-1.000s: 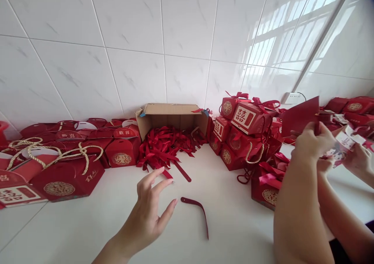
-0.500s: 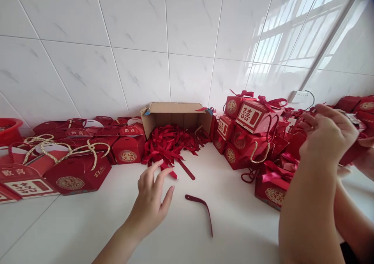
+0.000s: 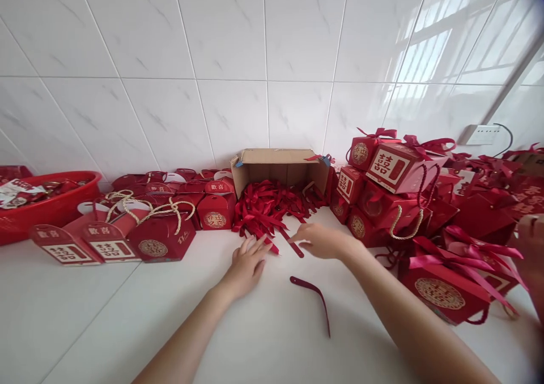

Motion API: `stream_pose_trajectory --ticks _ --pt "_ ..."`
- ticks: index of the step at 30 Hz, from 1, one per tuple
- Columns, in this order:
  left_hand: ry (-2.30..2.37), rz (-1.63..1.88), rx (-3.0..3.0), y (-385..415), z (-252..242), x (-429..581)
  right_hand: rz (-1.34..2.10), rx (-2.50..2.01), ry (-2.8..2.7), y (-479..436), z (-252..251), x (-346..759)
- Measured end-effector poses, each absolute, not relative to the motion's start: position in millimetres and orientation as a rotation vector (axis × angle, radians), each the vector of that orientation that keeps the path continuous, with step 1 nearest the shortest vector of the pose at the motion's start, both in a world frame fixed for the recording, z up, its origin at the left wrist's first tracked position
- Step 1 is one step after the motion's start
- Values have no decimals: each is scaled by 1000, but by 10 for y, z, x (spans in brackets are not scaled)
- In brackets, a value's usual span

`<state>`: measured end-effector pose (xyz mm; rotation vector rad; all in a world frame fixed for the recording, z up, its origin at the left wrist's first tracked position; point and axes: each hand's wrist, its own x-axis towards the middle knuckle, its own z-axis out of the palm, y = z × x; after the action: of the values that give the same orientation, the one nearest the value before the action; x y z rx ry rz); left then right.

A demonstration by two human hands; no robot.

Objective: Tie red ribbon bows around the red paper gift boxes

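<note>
A tangled heap of dark red ribbons [image 3: 266, 200] spills from a cardboard box [image 3: 278, 156] lying on its side. My left hand [image 3: 246, 268] rests at the heap's front edge, fingers spread over the ribbon ends and palm down near the tabletop. From the right, my right hand [image 3: 323, 241] reaches to a flat red strap [image 3: 296, 250] with a hole in its end; its fingertips are beside the strap, and I cannot tell if they touch it. Closer to me, a separate dark red strap [image 3: 317, 289] lies curved on the white table [image 3: 272, 338].
Red gift boxes with rope handles [image 3: 164, 239] stand in rows at left, beside a red basin [image 3: 51, 203] of small packets. Stacked boxes [image 3: 389, 166] and a ribbon-tied box [image 3: 442, 288] stand at right. Another person's hand [image 3: 531, 248] shows at the right edge.
My right hand has come from the far right to the strap at the heap. My left hand has lowered onto the ribbon ends. The view has turned left.
</note>
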<state>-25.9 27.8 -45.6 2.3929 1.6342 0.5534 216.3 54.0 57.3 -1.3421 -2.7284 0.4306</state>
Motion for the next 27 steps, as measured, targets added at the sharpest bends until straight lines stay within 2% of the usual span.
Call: stream_pose_trajectory --ticks 4,8,17,27 --pt "1620 623 2403 271 -475 -260 690 -1477 -2919 610 309 1984" --pt "1634 666 2395 270 -468 -269 902 -1634 -3015 588 271 2003" --pt "1656 676 2374 258 -463 -255 531 -1715 -2462 817 25 1924" --pt "1663 632 2361 252 -465 -245 624 -1868 -2265 934 -203 1835"
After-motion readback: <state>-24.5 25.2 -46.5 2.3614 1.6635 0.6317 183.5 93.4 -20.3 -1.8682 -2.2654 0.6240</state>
